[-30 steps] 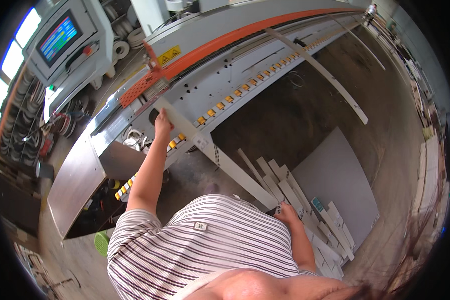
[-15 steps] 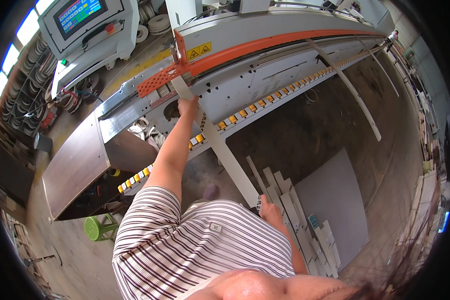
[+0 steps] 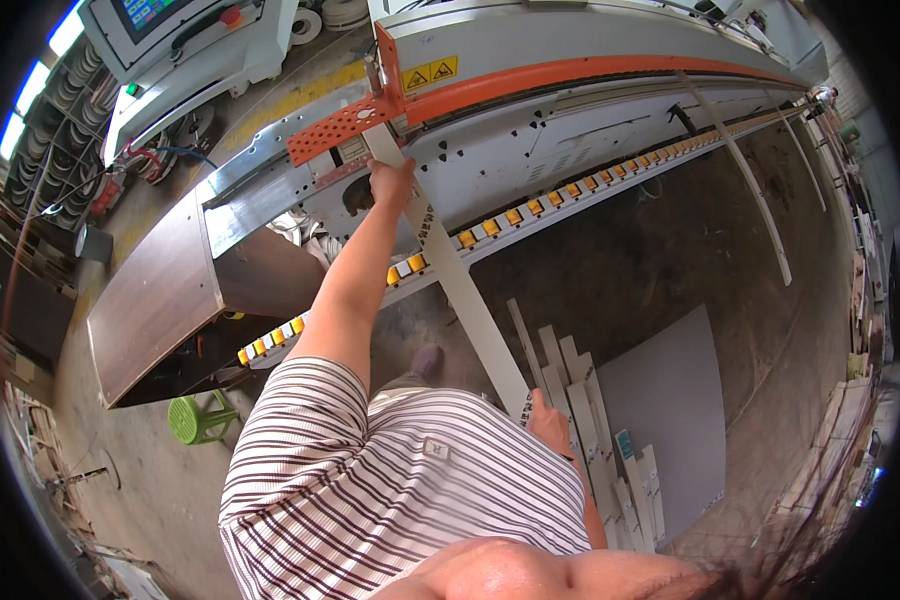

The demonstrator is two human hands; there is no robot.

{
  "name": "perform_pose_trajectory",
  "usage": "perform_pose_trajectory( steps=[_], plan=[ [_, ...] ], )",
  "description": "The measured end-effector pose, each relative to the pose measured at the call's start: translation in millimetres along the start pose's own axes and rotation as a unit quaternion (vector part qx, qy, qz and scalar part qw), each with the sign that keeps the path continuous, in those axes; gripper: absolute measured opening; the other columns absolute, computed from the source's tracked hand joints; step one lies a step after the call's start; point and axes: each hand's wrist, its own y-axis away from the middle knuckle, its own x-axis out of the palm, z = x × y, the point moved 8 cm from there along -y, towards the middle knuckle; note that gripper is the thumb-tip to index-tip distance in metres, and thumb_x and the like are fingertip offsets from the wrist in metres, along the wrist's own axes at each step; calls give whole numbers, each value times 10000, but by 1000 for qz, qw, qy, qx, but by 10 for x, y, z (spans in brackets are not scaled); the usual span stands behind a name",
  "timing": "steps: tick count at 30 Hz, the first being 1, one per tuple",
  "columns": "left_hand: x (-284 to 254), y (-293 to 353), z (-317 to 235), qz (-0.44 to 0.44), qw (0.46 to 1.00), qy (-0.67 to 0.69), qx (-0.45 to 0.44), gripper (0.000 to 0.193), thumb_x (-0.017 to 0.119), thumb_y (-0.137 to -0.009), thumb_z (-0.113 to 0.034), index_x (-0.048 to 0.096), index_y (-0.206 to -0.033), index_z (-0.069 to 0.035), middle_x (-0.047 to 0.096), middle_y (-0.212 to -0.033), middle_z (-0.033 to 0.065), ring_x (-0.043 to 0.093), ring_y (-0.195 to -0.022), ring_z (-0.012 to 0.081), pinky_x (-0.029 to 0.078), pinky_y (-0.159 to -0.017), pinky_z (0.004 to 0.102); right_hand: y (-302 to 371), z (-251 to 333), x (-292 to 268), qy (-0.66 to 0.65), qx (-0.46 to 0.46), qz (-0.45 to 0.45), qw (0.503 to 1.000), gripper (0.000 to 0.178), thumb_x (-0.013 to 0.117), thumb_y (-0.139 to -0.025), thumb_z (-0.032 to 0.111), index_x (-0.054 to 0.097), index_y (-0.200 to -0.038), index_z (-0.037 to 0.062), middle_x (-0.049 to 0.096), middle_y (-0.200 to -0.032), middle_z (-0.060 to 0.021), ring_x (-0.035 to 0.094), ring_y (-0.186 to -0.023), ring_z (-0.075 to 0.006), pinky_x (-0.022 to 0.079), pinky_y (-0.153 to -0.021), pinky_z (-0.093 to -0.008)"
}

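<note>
A long, narrow white board (image 3: 478, 310) with dark printed marks slants from beside my body to the machine's orange perforated guard (image 3: 330, 135). My left hand (image 3: 392, 183) is closed around the board close to its far end, just short of the guard. That far end reaches the guard's lower edge. At the near end, my right hand (image 3: 548, 424) grips the board, its fingers partly hidden from view. Midway, the board passes over a rail of yellow rollers (image 3: 490, 229) that runs along the machine.
Several white strips (image 3: 582, 400) and a large grey panel (image 3: 670, 410) lie right of my body. A control console (image 3: 195, 50) stands far left. Nearer are a brown wooden cabinet (image 3: 155, 310) and a green stool (image 3: 202, 416). Long support bars (image 3: 745, 180) jut out on the right.
The view has shifted slightly. Both hands keep hold of the white board, and my left hand and the board's far end are a little closer to the orange guard.
</note>
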Motion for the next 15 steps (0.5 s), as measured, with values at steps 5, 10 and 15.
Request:
perform_pose_trajectory(
  steps=[5, 10, 15],
  plan=[
    [15, -9, -27, -8, 1000, -1, -12, 733, 717, -748, -364, 399, -1260, 53, 631, -1150, 278, 637, -1065, 420, 499, -939, 456, -84, -135, 46, 1, -23, 6, 1000, 629, 787, -764, 340, 418, -1132, -12, 651, -689, -204, 666, -646, -392, 511, -568, -473],
    [129, -11, -79, -4, 1000, -2, -15, 723, 720, -738, -355, 413, -1250, 53, 630, -1156, 275, 635, -1075, 409, 498, -941, 450, -147, -213, -39, -17, -20, 14, 1000, 639, 796, -732, 335, 427, -1123, -11, 656, -711, -210, 666, -667, -400, 516, -584, -474],
    [418, -39, -247, -3, 1000, 25, 2, 747, 743, -714, -359, 426, -1247, 59, 626, -1157, 270, 622, -1087, 423, 488, -945, 453, -242, -346, -264, -68, 13, -27, 997, 545, 715, -704, 308, 464, -1088, 13, 679, -806, -234, 659, -754, -434, 518, -722, -502]
  ],
)
